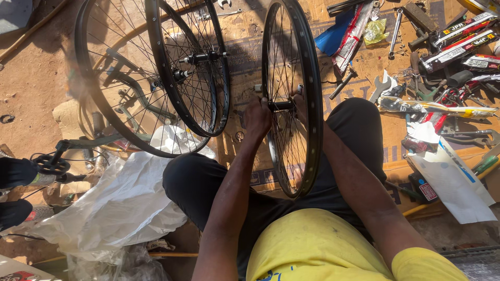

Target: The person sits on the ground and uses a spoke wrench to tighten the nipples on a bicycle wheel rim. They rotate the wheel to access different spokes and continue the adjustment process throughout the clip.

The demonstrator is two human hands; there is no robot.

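1. the left hand (258, 115) is closed on the left end of the hub axle (280, 105) of a black bicycle wheel (291, 99), fingers curled around it.
2. the right hand (300, 106) sits on the other side of the same hub, mostly hidden behind the spokes; it seems to pinch the axle end, but i cannot tell its grip for sure.
3. the wheel stands upright, edge-on to the camera, between the person's knees, its lower rim down by the lap. holding it at both axle ends likely keeps it steady and free to turn.
4. the person sits low in dark trousers (359, 130) and a yellow shirt (312, 244), legs spread to either side of the wheel.
5. two more black wheels (172, 67) lean upright just left of the held one, overlapping each other, probably parked within reach.
6. flattened cardboard (245, 47) lies under the wheels and legs as a work mat on the ground.
7. towards the right edge of the cardboard lie scattered spanners (394, 34), long packaged parts (458, 41) and a white wrapper (453, 182).
8. at the left, crumpled clear plastic sheeting (120, 203) lies beside the left knee, with a bicycle pedal (49, 164) past it.
9. beyond the cardboard's far left corner is bare reddish dirt floor (31, 78), sunlit; the place looks like an outdoor workshop.
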